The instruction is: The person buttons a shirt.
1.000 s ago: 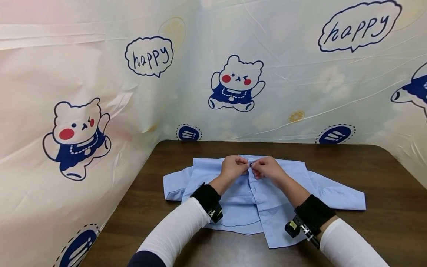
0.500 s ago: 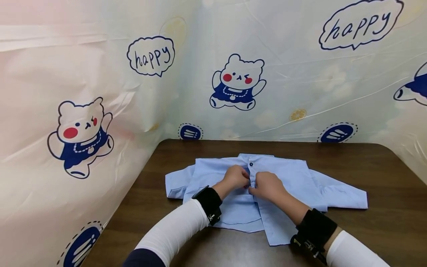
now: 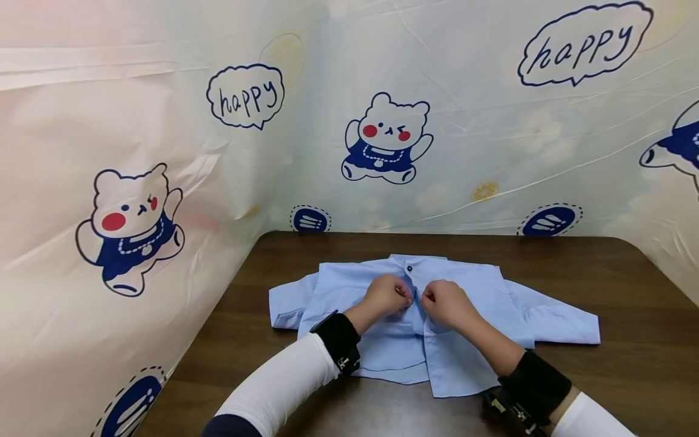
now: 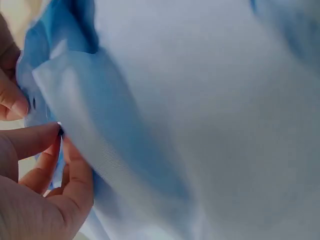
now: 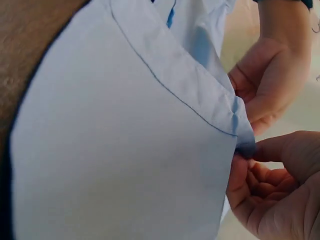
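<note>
A light blue shirt [image 3: 469,358] lies front up with its sleeves spread. My left hand [image 3: 389,294] is at its front opening; in the left wrist view the left thumb and fingers [image 4: 35,140] pinch a small dark button [image 4: 61,131] at the cloth edge. Opposite it, my right hand [image 3: 446,304] pinches the edge of the other front placket [image 5: 185,92], lifted and folded over at the fingertips. A buttonhole [image 4: 34,103] shows close to the right fingers. Above both hands, a dark button [image 3: 409,268] sits at the collar.
Under the shirt is a dark brown wooden table [image 3: 218,376] with rounded far corners. A pale curtain [image 3: 469,79] printed with bears and lettering hangs behind and to the left. Both wrists carry black straps with small cameras [image 3: 346,364].
Both hands have come down from the collar button, which is now uncovered, to a lower spot on the front opening. Latest, the right hand has shifted slightly right, widening the gap between them.
</note>
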`<state>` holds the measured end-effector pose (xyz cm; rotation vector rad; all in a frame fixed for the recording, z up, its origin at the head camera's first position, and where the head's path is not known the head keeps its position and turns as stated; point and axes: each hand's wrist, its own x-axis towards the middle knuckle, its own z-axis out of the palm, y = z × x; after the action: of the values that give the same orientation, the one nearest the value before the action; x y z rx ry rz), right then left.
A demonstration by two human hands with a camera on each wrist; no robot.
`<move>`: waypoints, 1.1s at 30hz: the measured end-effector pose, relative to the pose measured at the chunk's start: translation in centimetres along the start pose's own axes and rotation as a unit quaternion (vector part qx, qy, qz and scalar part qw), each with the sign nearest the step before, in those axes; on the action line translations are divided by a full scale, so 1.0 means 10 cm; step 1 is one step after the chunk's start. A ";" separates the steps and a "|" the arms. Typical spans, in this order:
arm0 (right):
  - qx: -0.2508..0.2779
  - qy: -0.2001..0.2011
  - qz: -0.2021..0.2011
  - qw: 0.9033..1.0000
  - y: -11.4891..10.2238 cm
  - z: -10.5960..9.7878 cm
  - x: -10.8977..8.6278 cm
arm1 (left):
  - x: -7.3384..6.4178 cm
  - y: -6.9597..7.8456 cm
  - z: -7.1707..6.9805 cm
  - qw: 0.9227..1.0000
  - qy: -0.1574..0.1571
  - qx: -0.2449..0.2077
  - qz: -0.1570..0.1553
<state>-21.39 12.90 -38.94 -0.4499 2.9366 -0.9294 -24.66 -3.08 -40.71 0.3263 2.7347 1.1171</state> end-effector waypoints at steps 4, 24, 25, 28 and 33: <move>0.062 0.007 -0.003 0.998 0.02 -0.03 0.00 | -0.06 0.00 -0.05 0.996 -0.001 -0.092 -0.011; 0.167 -0.013 -0.005 0.986 0.03 0.02 -0.04 | -0.26 0.03 0.03 0.934 0.038 -0.346 -0.087; 0.173 -0.014 -0.004 0.985 0.03 0.02 -0.05 | -0.26 0.02 0.03 0.932 0.041 -0.350 -0.087; 0.187 -0.010 0.001 0.982 0.03 0.05 -0.05 | -0.28 0.02 0.04 0.926 0.049 -0.365 -0.088; 0.186 0.014 0.014 0.982 0.03 0.12 -0.05 | -0.31 0.02 0.06 0.917 0.058 -0.384 -0.092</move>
<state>-20.88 12.63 -40.09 -0.3758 2.6901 -1.4490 -21.55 -3.36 -40.72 -0.1132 2.1023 2.0507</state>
